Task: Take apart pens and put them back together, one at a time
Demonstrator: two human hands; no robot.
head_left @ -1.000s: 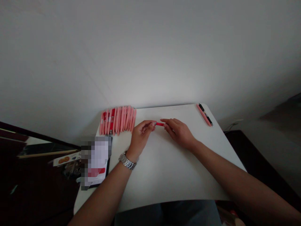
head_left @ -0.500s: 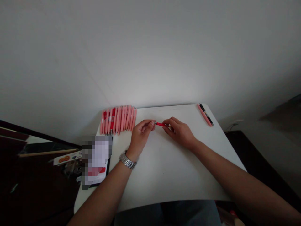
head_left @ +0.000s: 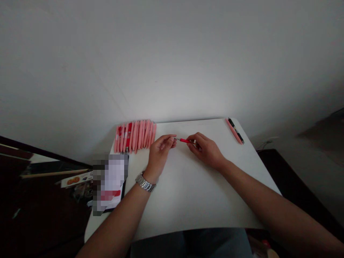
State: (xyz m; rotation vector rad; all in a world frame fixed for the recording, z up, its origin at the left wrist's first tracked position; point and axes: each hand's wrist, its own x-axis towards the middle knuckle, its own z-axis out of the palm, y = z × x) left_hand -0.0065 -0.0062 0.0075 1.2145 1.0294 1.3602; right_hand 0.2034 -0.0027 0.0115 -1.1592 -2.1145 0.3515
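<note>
Above the middle of the white table [head_left: 193, 200], both hands work on a red pen [head_left: 184, 140]. My right hand [head_left: 205, 148] is closed around the pen's red barrel. My left hand [head_left: 162, 147] pinches a small silvery piece at the pen's left end between thumb and fingertips. A thin, pale length shows between that piece and the red barrel; whether the two are joined, I cannot tell. To the left lies a row of pink and red pens [head_left: 138, 134], some in clear wrapping.
At the table's far right corner lie a pink pen [head_left: 232, 130] and a black pen [head_left: 236, 131] side by side. A tablet-like device [head_left: 115, 200], partly blurred out, lies along the left edge. A wall [head_left: 172, 64] rises behind the table.
My left hand has shifted slightly left with the silvery end piece, and more of the thin part now shows beside the red barrel. My right hand has barely moved.
</note>
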